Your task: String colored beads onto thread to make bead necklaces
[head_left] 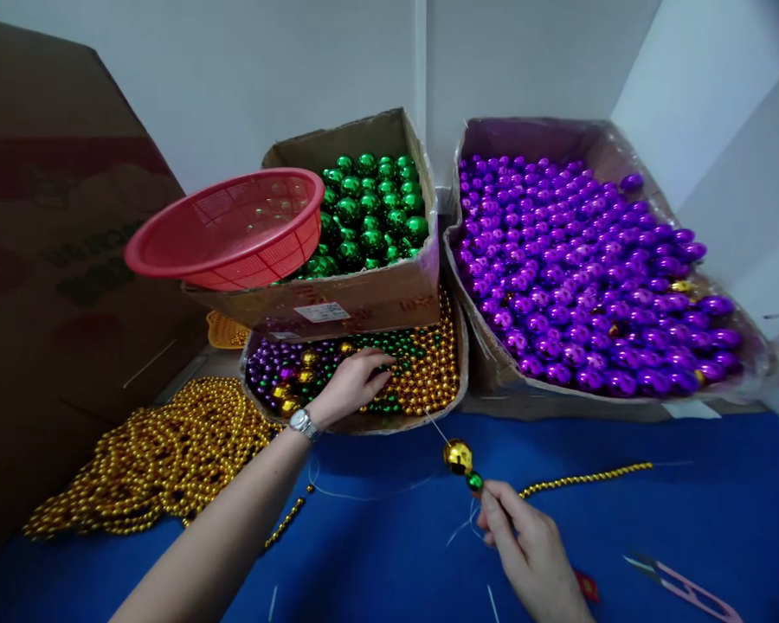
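Note:
My left hand (356, 381), with a silver watch (304, 424) on its wrist, reaches into the low box of small beads (421, 385). Its thumb and fingers are apart just above green and gold beads, and nothing shows between them. My right hand (523, 541) pinches a strung piece at a small green bead (474, 481). Beyond that bead sits a large gold bead (458, 456) on a thin straight needle or wire (438, 427), whose tip points toward the box. A string of small gold beads (584, 478) runs out behind the right hand along the blue table.
A box of green balls (370, 208) holds a tilted red plastic basket (227, 229). Right of it stands a box of purple balls (571, 277). Gold bead strands (169, 459) are heaped at left. Pink-handled thread snips (685, 588) lie on the blue table (376, 536).

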